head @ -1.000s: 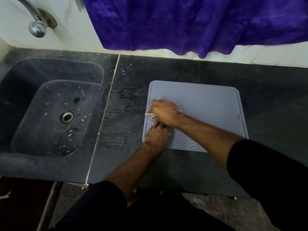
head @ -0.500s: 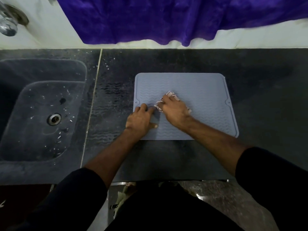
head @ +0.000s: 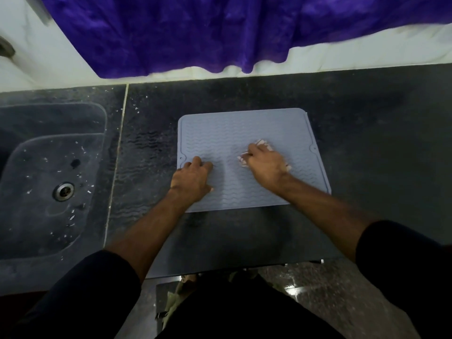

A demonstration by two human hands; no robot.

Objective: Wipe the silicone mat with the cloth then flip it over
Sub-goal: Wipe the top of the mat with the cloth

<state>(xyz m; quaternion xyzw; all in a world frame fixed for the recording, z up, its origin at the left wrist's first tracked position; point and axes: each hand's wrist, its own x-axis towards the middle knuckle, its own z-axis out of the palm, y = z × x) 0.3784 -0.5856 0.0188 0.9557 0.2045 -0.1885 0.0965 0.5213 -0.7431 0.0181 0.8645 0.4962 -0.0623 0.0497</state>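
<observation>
Two hands work on the silicone mat (head: pixel 249 133), which lies flat on the dark counter (head: pixel 367 143) directly ahead of the person. The left hand (head: pixel 192 178) rests spread, palm down, on the mat's near left corner, gripping nothing. The right hand (head: pixel 265 163), well apart from it toward the mat's right side, is closed over a pale bunched cloth (head: pixel 263 144), whose edges show beyond the knuckles and at the heel of the palm.

Step in hand, as judged: wiping the upper face, with the flip not yet begun. To do it well, the left hand should press firmly enough that the pliant sheet cannot creep or buckle. The cloth should travel in overlapping passes along the wavy ridges, reaching the raised border and all the corners. The patch beneath the left hand will need a pass once that hand shifts.

Appearance of the mat: pale blue-grey, roughly square with rounded corners, ribbed in wavy lines inside a raised rim, and with a small hole at the middle of each side edge. A sink (head: pixel 49 167) lies well to the left of the left hand.
</observation>
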